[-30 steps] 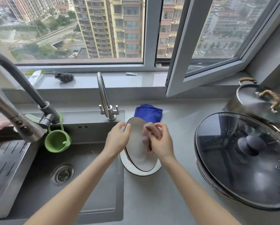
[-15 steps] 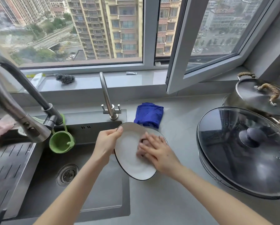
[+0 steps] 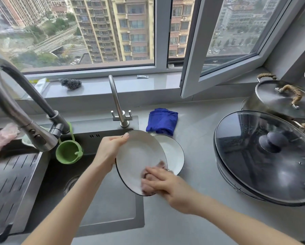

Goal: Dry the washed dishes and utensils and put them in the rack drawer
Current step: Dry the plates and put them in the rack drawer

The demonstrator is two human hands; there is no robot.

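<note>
My left hand [image 3: 109,152] grips the left rim of a white plate with a dark edge [image 3: 139,156], thumb on its top rim, holding it tilted above the sink's right edge. My right hand [image 3: 164,184] presses a brownish-pink cloth [image 3: 149,175] against the plate's lower right face, fingers fairly flat over it. A second white plate [image 3: 174,152] lies on the grey counter just behind and to the right, partly hidden by the held plate.
A blue cloth [image 3: 162,121] lies on the counter behind the plates. A large glass-lidded wok [image 3: 264,156] and a steel pot [image 3: 282,101] stand at the right. The sink [image 3: 88,200], two taps, a green hanging cup [image 3: 68,152] and a slotted tray are at the left.
The plate went from edge-on to facing me and tilted. My right hand with the cloth has slid down from the plate's middle to its lower right edge.
</note>
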